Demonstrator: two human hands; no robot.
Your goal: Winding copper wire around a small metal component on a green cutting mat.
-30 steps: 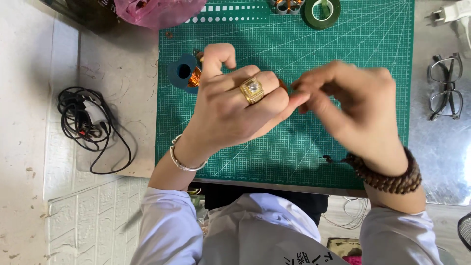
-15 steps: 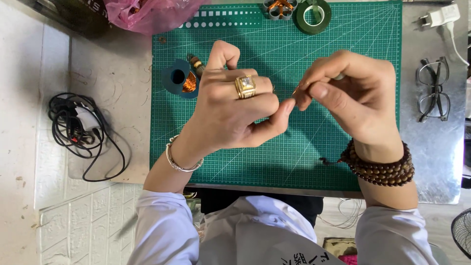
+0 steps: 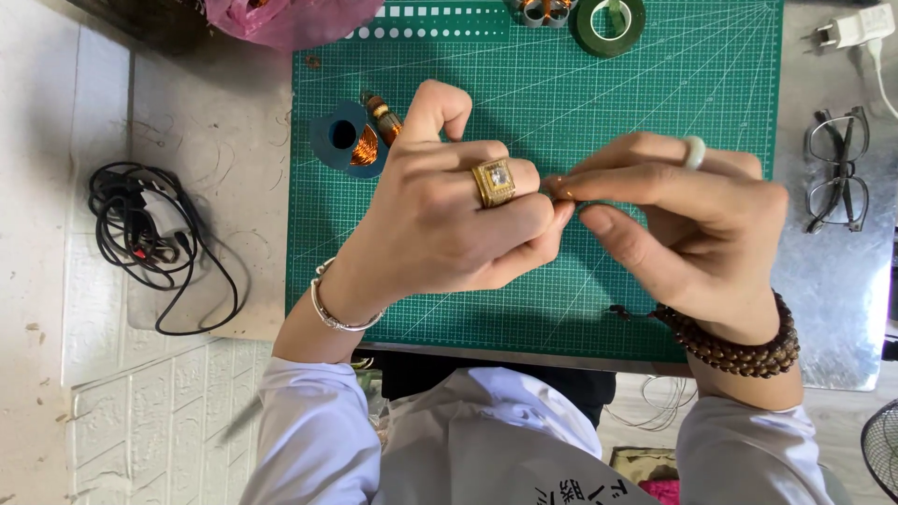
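Since earlier: both hands shifted slightly, pinch point now nearer mat centre.
Head view, hands: left hand (image 3: 449,224) and right hand (image 3: 692,224) meet fingertip to fingertip, fingers closed on a thin copper wire piece (image 3: 559,190), barely visible.
Progress: seemingly mid-work; result too small to judge.
Counts: one cutting mat (image 3: 655,93), one copper wire spool (image 3: 351,140), one green tape roll (image 3: 609,21), two eyeglasses (image 3: 837,168), one cable bundle (image 3: 140,229) on worktop (image 3: 215,122).

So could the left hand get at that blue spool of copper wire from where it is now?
Probably yes. The blue spool of copper wire lies uncovered on the green cutting mat, just beyond the left hand, with nothing between them. But that hand's fingertips are pinched against the right hand, so it would have to let go first.
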